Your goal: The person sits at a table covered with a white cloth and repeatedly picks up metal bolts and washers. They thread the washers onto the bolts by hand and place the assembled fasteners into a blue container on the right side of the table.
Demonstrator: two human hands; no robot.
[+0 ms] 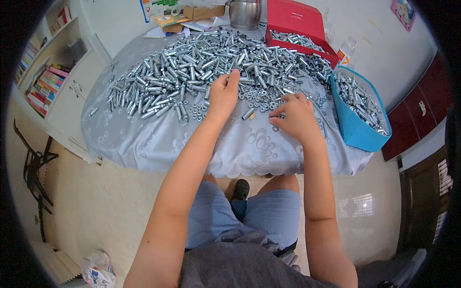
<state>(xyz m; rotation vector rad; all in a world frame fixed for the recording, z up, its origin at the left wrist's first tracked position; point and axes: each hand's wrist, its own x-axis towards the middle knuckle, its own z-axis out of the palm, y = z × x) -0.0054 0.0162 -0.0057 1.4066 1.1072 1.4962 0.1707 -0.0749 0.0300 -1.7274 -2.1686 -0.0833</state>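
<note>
A broad heap of silver metal sleeves and bolts covers the table. My left hand is closed at the heap's near edge, thumb upward; its curled fingers hide whatever they hold. To the right, my right hand is bent low over the cloth, thumb and fingers drawn together. A glint of a small metal piece shows between them, too small to name surely. Loose hex nuts lie between the hands. Nearer me rest a single sleeve and a small tan piece.
A blue fabric bin full of metal parts stands at the right edge. Behind it are a red box with more parts, a plastic bottle and a metal pot. A pale patterned cloth drapes the table.
</note>
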